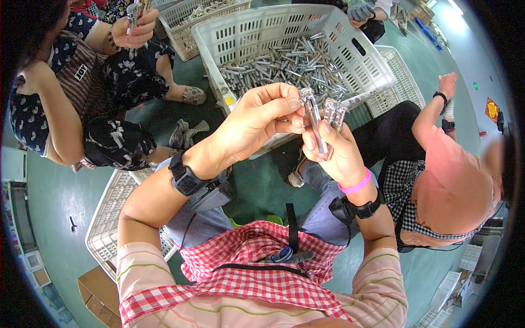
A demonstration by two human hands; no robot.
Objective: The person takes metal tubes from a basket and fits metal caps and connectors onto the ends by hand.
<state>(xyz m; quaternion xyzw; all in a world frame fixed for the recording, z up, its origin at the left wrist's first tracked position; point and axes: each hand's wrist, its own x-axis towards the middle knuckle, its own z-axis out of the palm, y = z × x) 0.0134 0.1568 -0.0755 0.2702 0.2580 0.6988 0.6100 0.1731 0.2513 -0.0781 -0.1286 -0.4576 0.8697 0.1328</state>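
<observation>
Both hands are raised in front of me, above the near edge of a white crate. My right hand (342, 151) is closed around several shiny metal tubes with fluted ends. One slim silver tube (315, 123) slants up out of its grip, and a cluster of tube ends (334, 113) shows behind the thumb. My left hand (264, 116) comes in from the left, with thumb and forefinger pinched together beside the slim tube's upper part. Whatever lies between those fingertips is too hidden to name.
A white slotted crate (240, 30) full of loose metal tubes (290, 64) stands ahead. Another person's hand (134, 28) holds similar pieces at the left. A person in a pink top (454, 180) sits close at the right. A white basket (104, 218) and cardboard box (98, 292) are lower left.
</observation>
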